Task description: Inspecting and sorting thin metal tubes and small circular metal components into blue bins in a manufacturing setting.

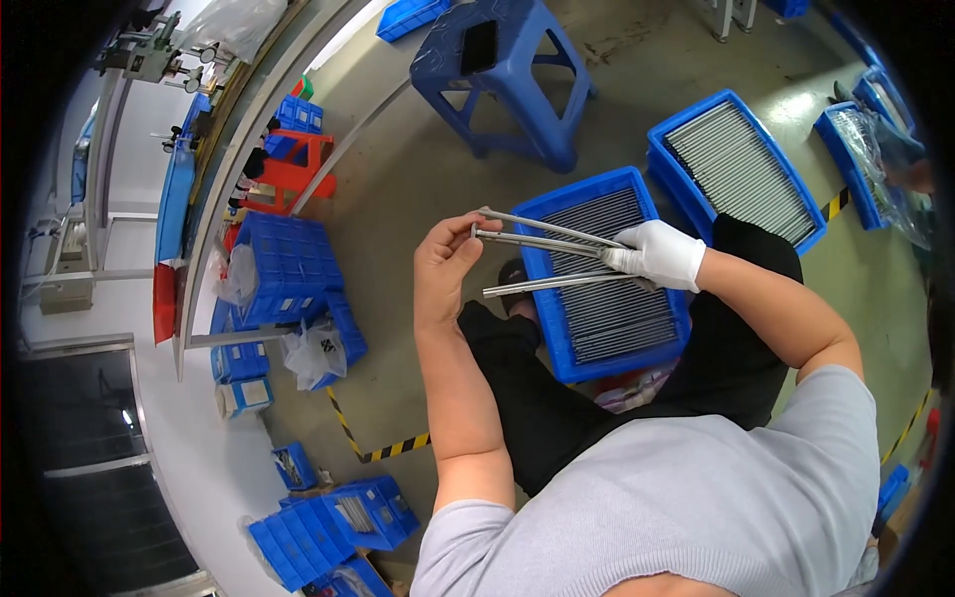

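Note:
My gloved right hand is wrapped round several slim metal rods that fan out toward the left. My bare left hand has its thumb and fingers closed on the far ends of the upper rods. One lower rod sticks out from the right hand with its left end free. Beneath the hands stands a blue crate, filled with rows of darker rods. Another blue crate, to its right and farther off, holds rows of paler rods.
A blue plastic stool with a dark phone on it stands ahead. Stacked blue crates and a red stool are beside the workbench at left. More blue bins sit lower left. Striped tape marks the floor.

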### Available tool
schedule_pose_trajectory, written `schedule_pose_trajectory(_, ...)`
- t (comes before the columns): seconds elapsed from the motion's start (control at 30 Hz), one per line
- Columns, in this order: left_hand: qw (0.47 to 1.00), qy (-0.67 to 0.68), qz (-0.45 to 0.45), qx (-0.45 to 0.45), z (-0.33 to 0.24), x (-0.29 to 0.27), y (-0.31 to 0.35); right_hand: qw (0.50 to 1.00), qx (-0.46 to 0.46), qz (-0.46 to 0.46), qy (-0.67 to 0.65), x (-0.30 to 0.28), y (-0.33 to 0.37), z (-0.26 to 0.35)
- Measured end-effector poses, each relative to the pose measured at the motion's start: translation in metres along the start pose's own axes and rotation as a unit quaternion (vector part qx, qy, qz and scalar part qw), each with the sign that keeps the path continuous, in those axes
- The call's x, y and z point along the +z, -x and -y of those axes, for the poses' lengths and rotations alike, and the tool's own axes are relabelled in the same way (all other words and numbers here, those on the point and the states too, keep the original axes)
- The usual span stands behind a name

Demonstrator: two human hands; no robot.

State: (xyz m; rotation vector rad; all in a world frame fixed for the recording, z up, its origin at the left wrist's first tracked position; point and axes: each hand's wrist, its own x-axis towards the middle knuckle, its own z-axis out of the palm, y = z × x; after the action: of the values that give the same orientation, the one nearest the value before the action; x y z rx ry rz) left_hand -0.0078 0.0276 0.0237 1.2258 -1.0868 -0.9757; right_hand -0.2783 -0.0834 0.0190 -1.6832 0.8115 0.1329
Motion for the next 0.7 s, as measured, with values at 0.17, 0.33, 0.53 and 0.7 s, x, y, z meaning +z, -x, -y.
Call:
schedule_pose_trajectory(0.17, 1.000, 0.002, -0.003, -0.006, 0.0012, -0.0011, -0.0006, 0.999, -0.011, -0.022, 0.038, 0.0009, 0.0028, 0.0031)
schedule_pose_trajectory(0.33, 1.000, -0.001, 0.004, -0.021, -0.0014, -0.0006, 0.0003, 0.979, -0.075, -0.092, 0.163, 0.0010, 0.0026, 0.0008)
schedule_pose_trajectory(0.53, 0.999, 0.012, 0.042, -0.025, -0.0027, 0.0011, 0.0003, 0.997, -0.045, -0.039, 0.055, 0.0030, 0.0012, 0.0015)
schedule_pose_trajectory(0.7, 0.999, 0.011, 0.028, -0.015, 0.0021, 0.0000, -0.0002, 0.983, -0.067, -0.082, 0.151, 0.0028, 0.0030, 0.0007)
